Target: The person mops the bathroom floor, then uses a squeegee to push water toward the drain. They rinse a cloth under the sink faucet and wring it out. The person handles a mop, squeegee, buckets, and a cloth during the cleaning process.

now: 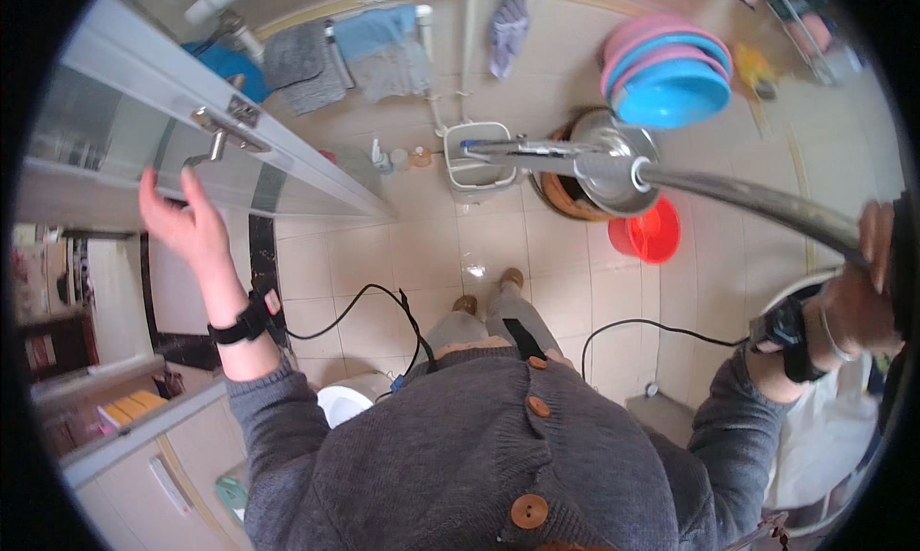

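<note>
My right hand (853,297), at the right rim, is closed around the long metal handle of a mop (757,204). The handle slants up to the left and passes a white ring. Its narrow, silvery head ends over a pale rectangular bucket (482,189); a blue bit shows at the tip. Whether the head touches the bucket, I cannot tell. Raised at the left, my left hand (187,220) is open and holds nothing, its fingers spread just below a metal door handle (218,141). Contact with that handle is not clear.
A white-framed glass door (316,172) stands at the left. Beyond the mop are a metal basin (613,134) and a red bucket (652,233). Pink and blue basins (676,91) hang on the wall. Black cables (661,325) run beside my body above the tiled floor (484,254).
</note>
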Demonstrator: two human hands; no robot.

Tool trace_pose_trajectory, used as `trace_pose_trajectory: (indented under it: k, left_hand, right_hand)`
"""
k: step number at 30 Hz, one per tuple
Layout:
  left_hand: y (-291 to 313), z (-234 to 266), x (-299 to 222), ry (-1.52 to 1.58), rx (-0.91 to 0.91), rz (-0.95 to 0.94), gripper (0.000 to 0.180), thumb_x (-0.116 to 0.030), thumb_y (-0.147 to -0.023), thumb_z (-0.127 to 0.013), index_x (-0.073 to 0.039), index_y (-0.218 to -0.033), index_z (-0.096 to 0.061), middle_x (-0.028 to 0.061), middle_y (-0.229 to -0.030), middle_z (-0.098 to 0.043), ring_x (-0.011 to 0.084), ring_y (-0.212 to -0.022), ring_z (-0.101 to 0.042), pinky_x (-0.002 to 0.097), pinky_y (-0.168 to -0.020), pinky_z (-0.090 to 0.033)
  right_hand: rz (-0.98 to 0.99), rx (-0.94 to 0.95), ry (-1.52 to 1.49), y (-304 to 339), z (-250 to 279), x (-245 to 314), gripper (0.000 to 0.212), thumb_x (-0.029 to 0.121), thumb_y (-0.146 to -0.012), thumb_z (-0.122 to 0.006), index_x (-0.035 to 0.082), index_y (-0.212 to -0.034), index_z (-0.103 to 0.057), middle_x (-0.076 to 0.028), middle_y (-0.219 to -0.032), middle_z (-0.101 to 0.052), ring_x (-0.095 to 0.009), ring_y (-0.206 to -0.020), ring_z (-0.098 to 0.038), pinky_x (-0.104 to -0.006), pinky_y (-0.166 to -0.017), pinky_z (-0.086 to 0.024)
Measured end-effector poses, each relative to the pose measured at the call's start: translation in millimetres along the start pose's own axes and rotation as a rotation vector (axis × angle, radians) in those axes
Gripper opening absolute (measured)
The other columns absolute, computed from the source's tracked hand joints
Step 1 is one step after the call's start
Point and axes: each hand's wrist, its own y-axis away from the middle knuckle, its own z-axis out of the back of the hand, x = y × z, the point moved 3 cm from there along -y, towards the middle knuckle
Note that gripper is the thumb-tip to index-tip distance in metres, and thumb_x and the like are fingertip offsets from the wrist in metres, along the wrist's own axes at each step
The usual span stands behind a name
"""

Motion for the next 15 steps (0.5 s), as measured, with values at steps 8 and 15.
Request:
trace_pose_trajectory:
  k: [8,15]
  left_hand:
    - [8,-59,30,-0.296,0.528,0.053,0.040,-0.041,-0.088,-0.049,-0.004,-0.103,-0.053,0.0137,-0.112,-0.053,0.0313,-0.109,-0.048,0.0508,-0.097,-0.030]
    - [19,-48,26,-0.295,0.414,0.037,0.036,-0.035,-0.086,-0.056,-0.004,-0.103,-0.050,0.0156,-0.107,-0.054,0.0346,-0.114,-0.045,0.0487,-0.093,-0.031]
  right_hand:
    - [-0.044,-0.147,-0.129,-96,-10,-143,0.028,0.026,-0.091,-0.045,0.008,-0.070,-0.050,0.001,-0.057,-0.034,-0.011,-0.052,-0.034,-0.0278,-0.056,-0.031]
    - [-0.005,0.011,-0.004,-162,0,-179,0.026,0.027,-0.092,-0.044,0.010,-0.072,-0.045,0.001,-0.062,-0.032,-0.012,-0.056,-0.032,-0.0276,-0.060,-0.028]
